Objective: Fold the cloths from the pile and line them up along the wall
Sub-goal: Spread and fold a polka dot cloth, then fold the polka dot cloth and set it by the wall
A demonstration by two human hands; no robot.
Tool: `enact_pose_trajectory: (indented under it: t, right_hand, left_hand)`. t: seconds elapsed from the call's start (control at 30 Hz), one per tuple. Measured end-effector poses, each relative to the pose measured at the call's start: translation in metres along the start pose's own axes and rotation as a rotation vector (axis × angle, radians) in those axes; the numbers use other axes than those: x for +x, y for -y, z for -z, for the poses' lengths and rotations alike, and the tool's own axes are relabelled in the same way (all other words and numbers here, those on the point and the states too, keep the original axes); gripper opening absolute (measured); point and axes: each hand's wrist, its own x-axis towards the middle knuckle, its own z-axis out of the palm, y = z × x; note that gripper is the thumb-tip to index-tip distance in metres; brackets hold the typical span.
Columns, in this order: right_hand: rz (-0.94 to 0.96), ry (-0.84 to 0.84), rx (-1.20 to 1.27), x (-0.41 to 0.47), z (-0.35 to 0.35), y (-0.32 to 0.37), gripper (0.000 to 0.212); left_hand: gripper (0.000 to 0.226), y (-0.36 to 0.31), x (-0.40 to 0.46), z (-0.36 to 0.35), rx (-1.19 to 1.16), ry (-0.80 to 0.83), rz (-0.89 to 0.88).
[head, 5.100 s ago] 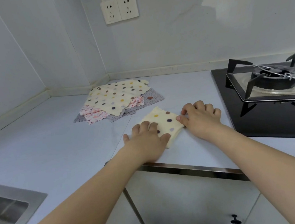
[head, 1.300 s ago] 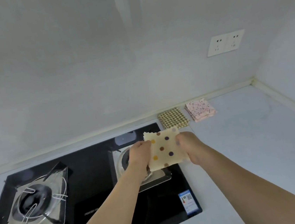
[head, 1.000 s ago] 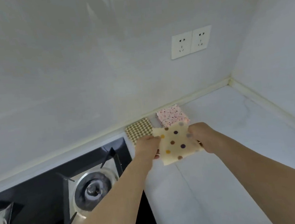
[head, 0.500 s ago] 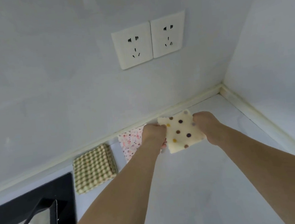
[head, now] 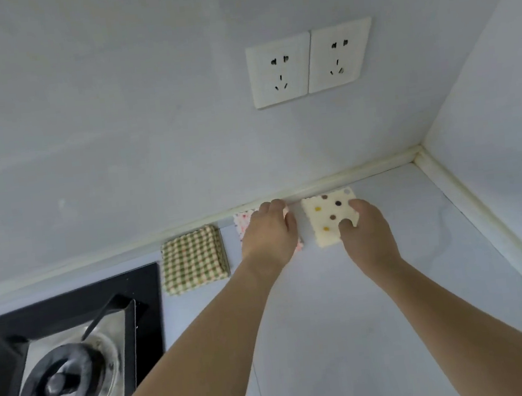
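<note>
A: So, what's new?

B: Half a second ago both hands held the dotted cloth (head: 331, 214) above the counter (head: 332, 320); now it lies flat at one o'clock, touching the wall trim (head: 333, 183). The right hand (head: 366, 234) rests curled fingers on its near corner; the left hand (head: 270, 232) lies flat on the pink cloth (head: 242, 222).

A: Meaning?

B: Probably three lined up. Soft waffle-weave check cloth (head: 193, 259) at eleven, all small squares; glossy black stove (head: 68, 350) at nine.

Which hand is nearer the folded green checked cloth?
Left. The left hand rests on the pink floral cloth beside the folded green checked cloth; the right hand lies farther right, on the cream dotted cloth.
</note>
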Motion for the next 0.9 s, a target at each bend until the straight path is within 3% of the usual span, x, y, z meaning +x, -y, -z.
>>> enact_pose_trajectory:
  t: [0.13, 0.37, 0.57, 0.9]
  right_hand:
    - [0.148, 0.016, -0.151, -0.036, -0.013, 0.035, 0.046]
    - [0.352, 0.03, -0.248, -0.121, -0.056, 0.119, 0.047]
    - [0.456, 0.067, -0.249, -0.218, -0.131, 0.209, 0.047]
    - [0.594, 0.23, -0.248, -0.312, -0.229, 0.323, 0.05]
  left_hand:
    - [0.038, 0.031, -0.032, 0.036, 0.325, -0.043, -0.169]
    - [0.029, 0.121, -0.102, 0.116, 0.34, -0.188, -0.201]
    - [0.038, 0.229, -0.178, 0.204, 0.375, -0.208, -0.234]
    - [0.042, 0.382, -0.262, 0.311, 0.429, -0.302, 0.031]
